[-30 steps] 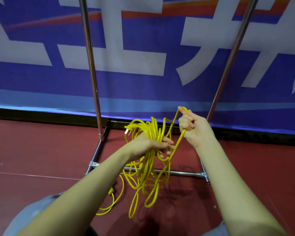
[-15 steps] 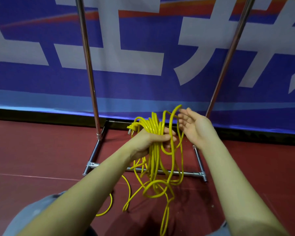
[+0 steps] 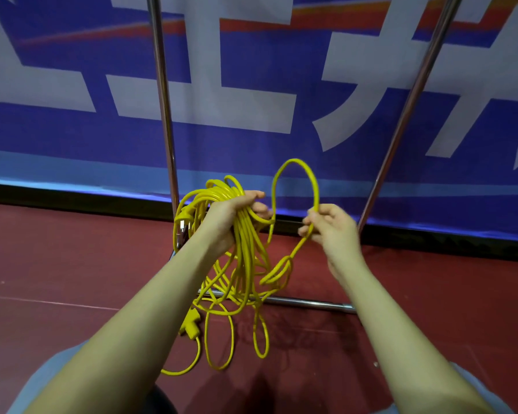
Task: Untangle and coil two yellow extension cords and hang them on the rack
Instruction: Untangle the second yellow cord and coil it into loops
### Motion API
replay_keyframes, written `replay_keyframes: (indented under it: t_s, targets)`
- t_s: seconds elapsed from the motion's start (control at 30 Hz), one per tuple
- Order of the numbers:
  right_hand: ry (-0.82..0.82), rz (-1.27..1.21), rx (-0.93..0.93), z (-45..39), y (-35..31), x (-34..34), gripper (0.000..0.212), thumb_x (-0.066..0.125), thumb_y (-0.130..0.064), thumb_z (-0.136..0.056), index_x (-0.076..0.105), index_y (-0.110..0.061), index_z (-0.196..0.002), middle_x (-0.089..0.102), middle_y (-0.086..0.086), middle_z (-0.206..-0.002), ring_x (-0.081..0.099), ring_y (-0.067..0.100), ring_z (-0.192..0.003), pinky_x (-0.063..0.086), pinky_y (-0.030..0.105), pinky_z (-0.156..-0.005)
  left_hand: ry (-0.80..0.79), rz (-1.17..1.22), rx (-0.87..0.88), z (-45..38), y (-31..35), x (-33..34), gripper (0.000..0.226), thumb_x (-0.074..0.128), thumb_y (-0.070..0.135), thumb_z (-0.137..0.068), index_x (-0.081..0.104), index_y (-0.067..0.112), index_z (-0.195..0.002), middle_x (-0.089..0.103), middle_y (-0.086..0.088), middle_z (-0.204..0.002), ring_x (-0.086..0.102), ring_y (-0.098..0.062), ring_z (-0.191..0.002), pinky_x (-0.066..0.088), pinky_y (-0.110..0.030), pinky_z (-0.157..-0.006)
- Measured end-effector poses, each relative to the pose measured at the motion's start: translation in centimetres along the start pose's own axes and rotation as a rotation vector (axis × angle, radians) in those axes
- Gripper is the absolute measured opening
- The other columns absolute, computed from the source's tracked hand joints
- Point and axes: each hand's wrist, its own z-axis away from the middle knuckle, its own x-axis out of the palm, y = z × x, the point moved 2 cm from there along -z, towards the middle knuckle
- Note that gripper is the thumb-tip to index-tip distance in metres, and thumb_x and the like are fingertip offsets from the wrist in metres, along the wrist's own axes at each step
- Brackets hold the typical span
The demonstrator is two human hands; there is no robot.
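My left hand (image 3: 228,216) grips a thick bundle of yellow extension cord (image 3: 243,252) whose loops hang down toward the floor. A yellow plug (image 3: 181,218) sticks out of the bundle to the left of that hand. My right hand (image 3: 331,227) pinches one strand of the same cord, and a fresh loop (image 3: 296,171) arches up between the two hands. A yellow socket end (image 3: 192,324) dangles low near the floor with more loose loops. The metal rack (image 3: 162,115) stands right behind, its top hidden above the frame.
The rack's second upright (image 3: 413,94) slants at the right and its base bar (image 3: 305,301) lies on the dark red floor (image 3: 57,264). A blue banner with white characters (image 3: 251,85) covers the wall behind. My knees show at the bottom edge.
My right hand, open half a second ago, has closed on a strand and lifted a new loop up beside the bundle. The hanging loops have swung, and the socket end has come into view.
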Motion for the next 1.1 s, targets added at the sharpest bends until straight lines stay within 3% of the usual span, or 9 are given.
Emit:
replay_keyframes:
  t_s: [0.17, 0.3, 0.43, 0.53, 0.63, 0.73, 0.83, 0.97, 1.1]
  targets:
    - [0.148, 0.196, 0.052, -1.1, 1.8, -1.8, 0.024, 0.039, -0.003, -0.097, 0.057, -0.014, -0.084, 0.044, 0.001, -0.063, 0.036, 0.004, -0.038, 0.031, 0.020, -0.037, -0.044, 0.098, 0.013, 0.2, 0.7, -0.4, 0.018, 0.040, 0.017, -0.098, 0.056, 0.009, -0.098, 0.031, 0.005, -0.046, 0.033, -0.009, -0.036, 0.043, -0.021, -0.047]
    - [0.065, 0.538, 0.178, -1.9, 3.6, -2.6, 0.019, 0.045, -0.008, -0.093, 0.061, -0.009, -0.086, 0.050, 0.011, -0.063, 0.044, 0.021, -0.046, 0.031, 0.021, -0.042, -0.119, 0.056, -0.023, 0.4, 1.1, -0.3, 0.020, 0.035, 0.017, -0.099, 0.054, 0.011, -0.099, 0.034, 0.005, -0.046, 0.028, -0.005, -0.031, 0.027, -0.015, -0.037]
    - [0.001, 0.897, 0.349, -1.8, 4.9, -3.3, 0.020, 0.050, -0.006, -0.088, 0.068, -0.006, -0.080, 0.063, 0.020, -0.076, 0.056, 0.028, -0.059, 0.046, 0.027, -0.053, -0.176, -0.014, -0.070, 0.8, 1.1, -0.4, 0.015, 0.039, 0.015, -0.093, 0.053, 0.011, -0.092, 0.038, 0.005, -0.047, 0.027, -0.003, -0.029, 0.023, -0.013, -0.033]
    - [-0.014, 0.349, 0.482, -1.0, 4.3, -1.8, 0.027, 0.038, 0.003, -0.094, 0.054, -0.004, -0.073, 0.042, 0.010, -0.059, 0.033, 0.009, -0.029, 0.022, 0.011, -0.031, -0.187, -0.108, -0.105, 0.9, 0.5, -0.3, 0.011, 0.044, 0.016, -0.090, 0.052, 0.010, -0.086, 0.035, 0.005, -0.044, 0.025, -0.003, -0.029, 0.022, -0.014, -0.032]
    - [-0.026, -0.128, 0.531, -1.0, 2.4, -1.1, 0.025, 0.033, 0.001, -0.099, 0.052, 0.000, -0.082, 0.031, 0.003, -0.060, 0.021, 0.000, -0.026, 0.013, 0.011, -0.027, -0.166, -0.292, -0.133, 1.0, -0.5, -0.3, 0.016, 0.050, 0.019, -0.090, 0.057, 0.007, -0.083, 0.032, 0.005, -0.042, 0.024, -0.005, -0.028, 0.023, -0.015, -0.034]
    - [-0.070, -0.306, 0.479, -1.4, 0.6, -1.0, 0.026, 0.032, -0.004, -0.101, 0.054, 0.002, -0.090, 0.031, -0.001, -0.053, 0.021, 0.000, -0.029, 0.014, 0.012, -0.027, -0.166, -0.432, -0.125, 1.1, -1.3, -0.2, 0.017, 0.054, 0.015, -0.092, 0.061, 0.003, -0.081, 0.045, 0.000, -0.045, 0.039, -0.009, -0.031, 0.034, -0.018, -0.037]
    - [-0.116, -0.513, 0.429, -1.2, -0.3, -0.2, 0.024, 0.032, -0.008, -0.102, 0.053, 0.001, -0.094, 0.034, -0.006, -0.044, 0.024, 0.001, -0.030, 0.018, 0.013, -0.028, -0.183, -0.368, -0.159, 1.4, -2.2, 0.2, 0.016, 0.049, 0.003, -0.094, 0.060, -0.001, -0.083, 0.067, -0.009, -0.063, 0.066, -0.016, -0.054, 0.054, -0.025, -0.049]
    - [-0.154, -0.773, 0.406, -1.2, -1.0, 1.1, 0.025, 0.030, -0.010, -0.102, 0.052, -0.002, -0.093, 0.037, -0.004, -0.047, 0.026, 0.003, -0.031, 0.021, 0.014, -0.030, -0.200, -0.285, -0.213, 1.6, -4.2, 0.8, 0.017, 0.047, -0.004, -0.093, 0.063, -0.001, -0.086, 0.072, -0.013, -0.080, 0.072, -0.020, -0.074, 0.057, -0.029, -0.068]
    - [-0.173, -0.840, 0.342, -1.4, -1.8, 1.3, 0.025, 0.030, -0.012, -0.102, 0.052, -0.004, -0.093, 0.037, -0.005, -0.049, 0.027, 0.003, -0.033, 0.022, 0.014, -0.031, -0.273, -0.331, -0.207, 1.8, -5.5, 1.3, 0.019, 0.050, -0.004, -0.091, 0.067, 0.001, -0.088, 0.073, -0.008, -0.078, 0.071, -0.015, -0.074, 0.057, -0.027, -0.075]
